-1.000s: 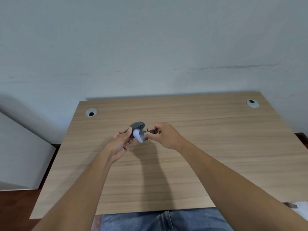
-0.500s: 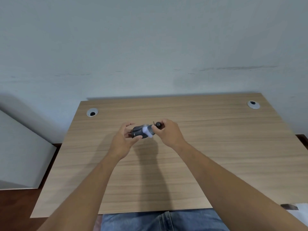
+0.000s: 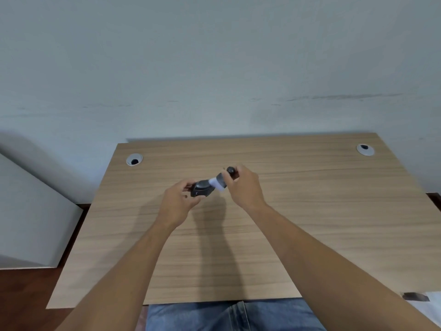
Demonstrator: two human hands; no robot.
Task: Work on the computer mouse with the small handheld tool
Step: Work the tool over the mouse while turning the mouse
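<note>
Head view. The left hand (image 3: 177,204) grips a dark grey computer mouse (image 3: 201,188) above the centre of the wooden worktop (image 3: 322,223); the mouse's long axis runs lower left to upper right in the frame. The right hand (image 3: 245,187) is closed on a small brush-like tool (image 3: 220,179), whose pale tip meets the mouse's upper-right end. The tool approaches from the right, so the right hand probably makes the stroke. Two cable grommets (image 3: 134,159) sit well apart at the far corners; nothing obstructs.
</note>
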